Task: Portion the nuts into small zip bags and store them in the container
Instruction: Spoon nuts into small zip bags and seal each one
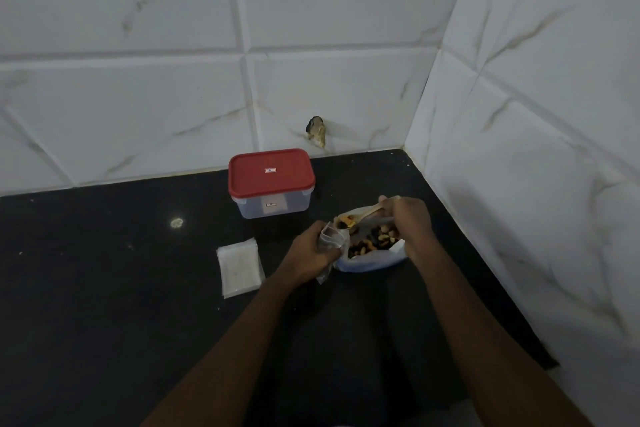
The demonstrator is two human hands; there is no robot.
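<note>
The person stands at a black countertop (pixel 104 288) tucked into a corner of white marble-look wall tiles (pixel 138 97), both bare forearms reaching forward. The left hand (pixel 311 251) is curled round a small zip bag (pixel 333 236), gripping the clear plastic so that its mouth points up and to the right. The right hand (pixel 414 224) pinches the handle of a pale spoon (pixel 367 213), fingers closed over it from above. The bowl of the spoon carries a few nuts and sits right at the mouth of the little bag, touching or just beside it.

Beneath the spoon, between the two hands, an open large bag (pixel 374 262), white with a blue lower edge, sits on the counter. The mixed nuts (pixel 377 241) show in its opening, pale ones and dark ones together.

Farther off, near the back wall and a little to the left, stands the clear plastic container (pixel 273 206) with its red lid (pixel 270 172) on. I cannot tell whether anything is inside.

To the left of the left hand, a stack of empty zip bags (pixel 240 265) lies flat on the counter, apart from the hand. Low on the back wall, to the right of the container, there is a dark chipped spot (pixel 317 136) in a tile.
</note>
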